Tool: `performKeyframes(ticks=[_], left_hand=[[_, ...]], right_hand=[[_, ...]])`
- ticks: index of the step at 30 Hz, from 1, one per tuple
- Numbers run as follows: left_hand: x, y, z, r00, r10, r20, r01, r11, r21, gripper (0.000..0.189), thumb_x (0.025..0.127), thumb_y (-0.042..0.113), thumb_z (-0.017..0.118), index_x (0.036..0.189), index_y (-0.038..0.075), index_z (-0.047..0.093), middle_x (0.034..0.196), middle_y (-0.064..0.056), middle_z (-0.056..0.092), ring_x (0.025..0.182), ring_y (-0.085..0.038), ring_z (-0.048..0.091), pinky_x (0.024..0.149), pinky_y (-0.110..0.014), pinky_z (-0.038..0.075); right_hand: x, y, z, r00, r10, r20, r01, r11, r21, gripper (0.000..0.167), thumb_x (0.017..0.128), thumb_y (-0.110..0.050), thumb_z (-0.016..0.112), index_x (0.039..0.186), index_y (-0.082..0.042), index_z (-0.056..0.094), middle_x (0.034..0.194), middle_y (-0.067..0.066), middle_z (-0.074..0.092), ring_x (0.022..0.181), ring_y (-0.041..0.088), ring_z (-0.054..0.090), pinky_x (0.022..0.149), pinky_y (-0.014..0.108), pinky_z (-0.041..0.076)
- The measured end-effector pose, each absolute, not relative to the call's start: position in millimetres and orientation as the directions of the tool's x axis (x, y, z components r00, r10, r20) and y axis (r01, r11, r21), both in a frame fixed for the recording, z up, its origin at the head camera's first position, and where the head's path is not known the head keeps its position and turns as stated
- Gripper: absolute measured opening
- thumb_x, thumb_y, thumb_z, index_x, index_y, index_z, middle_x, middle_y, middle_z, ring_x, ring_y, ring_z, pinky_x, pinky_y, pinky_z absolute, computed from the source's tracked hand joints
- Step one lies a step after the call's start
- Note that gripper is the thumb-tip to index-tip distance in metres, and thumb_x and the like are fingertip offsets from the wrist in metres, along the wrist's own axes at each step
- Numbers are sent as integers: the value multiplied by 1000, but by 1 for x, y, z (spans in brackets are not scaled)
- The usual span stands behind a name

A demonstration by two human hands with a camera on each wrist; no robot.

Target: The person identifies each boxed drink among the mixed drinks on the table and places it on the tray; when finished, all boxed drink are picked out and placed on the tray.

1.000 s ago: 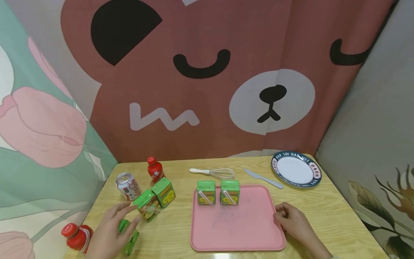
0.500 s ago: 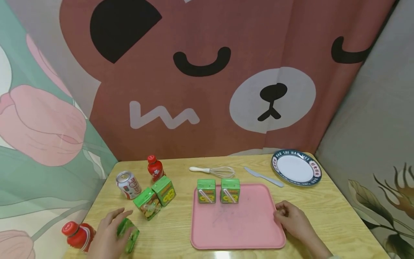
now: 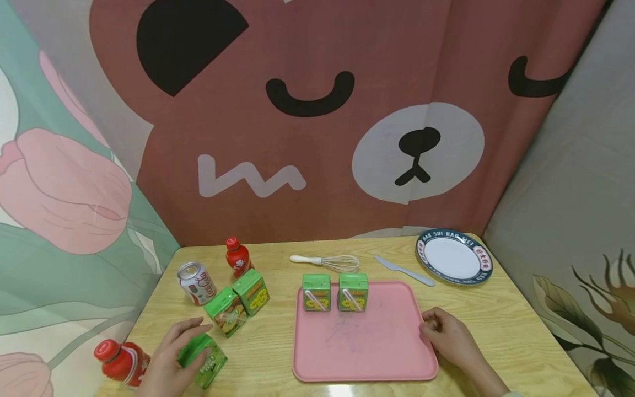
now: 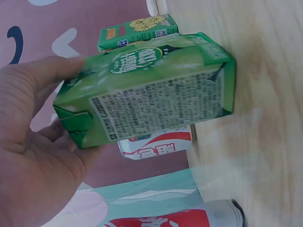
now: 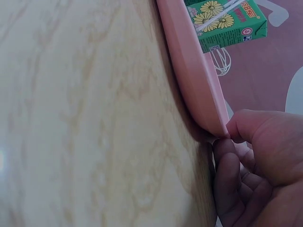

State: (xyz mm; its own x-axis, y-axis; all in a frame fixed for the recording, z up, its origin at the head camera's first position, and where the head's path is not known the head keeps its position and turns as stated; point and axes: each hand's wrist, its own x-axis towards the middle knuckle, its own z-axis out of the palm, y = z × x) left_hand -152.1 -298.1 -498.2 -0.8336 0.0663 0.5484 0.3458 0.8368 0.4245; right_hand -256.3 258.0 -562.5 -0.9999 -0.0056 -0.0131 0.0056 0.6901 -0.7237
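Note:
My left hand [image 3: 171, 355] grips a green drink carton [image 3: 212, 363] at the front left. In the left wrist view, thumb and fingers hold one end of this carton [image 4: 151, 94], and its other end is right at the tabletop. My right hand [image 3: 450, 337] pinches the right rim of a pink tray [image 3: 367, 353]. The right wrist view shows the thumb on top of the tray's rim [image 5: 201, 90] and curled fingers below. Two green drink cartons with flower prints, one at left [image 3: 316, 293] and one at right [image 3: 353, 293], stand upright on the tray's back left part.
Two more green cartons, a front one [image 3: 226, 312] and a back one [image 3: 252, 292], stand left of the tray. Near them are a soda can [image 3: 197, 284], a red bottle [image 3: 239, 259] and another red bottle [image 3: 123, 363]. A whisk [image 3: 327, 263], knife [image 3: 404, 271] and plate [image 3: 453, 258] lie behind.
My left hand has come down from beside the standing cartons to the front carton and taken hold of it. That carton has turned and shifted slightly right. My right hand stays at the tray.

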Motion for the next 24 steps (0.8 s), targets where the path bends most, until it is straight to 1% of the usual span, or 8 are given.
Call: performKeyframes(ticks=[2,4,6,10,13,15,20,24], left_hand=[[-151,-297,-499,-840,47,541,327,839,436,55,68,-2,92,118,15,74,122,-8,61,106,-13,57,81,-17,50],[-149,-297,-499,-860,22,509,289,844,452,52,71,3,92,118,14,74,122,-10,61,104,-23,60,78,-29,55],[-147,-298,-499,-883,1,469,250,846,470,50,73,7,92,119,13,73,121,-11,61,103,-31,62,77,-40,57],[-144,-301,-503,-907,-26,420,203,847,491,58,74,11,92,127,9,68,120,-14,59,103,-34,61,76,-41,57],[-143,-302,-506,-900,-35,434,205,846,492,68,73,9,92,133,7,62,119,-15,58,101,-30,60,75,-38,56],[-144,-303,-508,-898,-38,439,207,843,496,68,73,9,93,134,8,62,117,-12,60,98,-25,59,72,-34,56],[-145,-307,-510,-906,-44,421,211,815,539,51,75,9,91,121,15,71,114,-4,65,97,-10,59,69,-28,55],[-145,-310,-513,-910,-57,410,226,763,606,48,76,5,90,119,18,72,116,-3,65,97,-2,58,67,-26,56]], right_hand=[[-257,258,-564,-1000,-6,-17,8,693,-721,26,91,-19,72,113,-6,69,81,-3,61,70,12,57,66,28,47],[-257,258,-564,-1000,-7,-17,8,696,-718,26,91,-19,72,113,-6,69,81,-3,61,71,13,56,66,28,47],[-257,259,-564,-1000,-8,-18,7,702,-712,26,91,-20,72,113,-6,69,81,-3,61,72,13,56,67,28,47],[-256,258,-562,-1000,-10,-14,3,705,-709,27,91,-20,72,113,-5,69,82,-3,61,73,14,56,68,29,47],[-255,257,-562,-1000,-8,-8,0,708,-706,26,91,-19,72,113,-6,69,82,-3,61,73,13,56,68,29,47],[-255,256,-562,-1000,-5,-9,3,709,-705,25,91,-19,72,112,-6,69,82,-2,60,74,14,56,69,29,47],[-256,257,-563,-1000,-9,-10,0,705,-710,26,92,-20,72,113,-5,68,82,-3,60,74,14,56,66,29,46],[-255,257,-562,-1000,-6,-5,-1,705,-709,25,91,-20,73,112,-6,68,82,-3,60,74,14,56,67,29,46]])
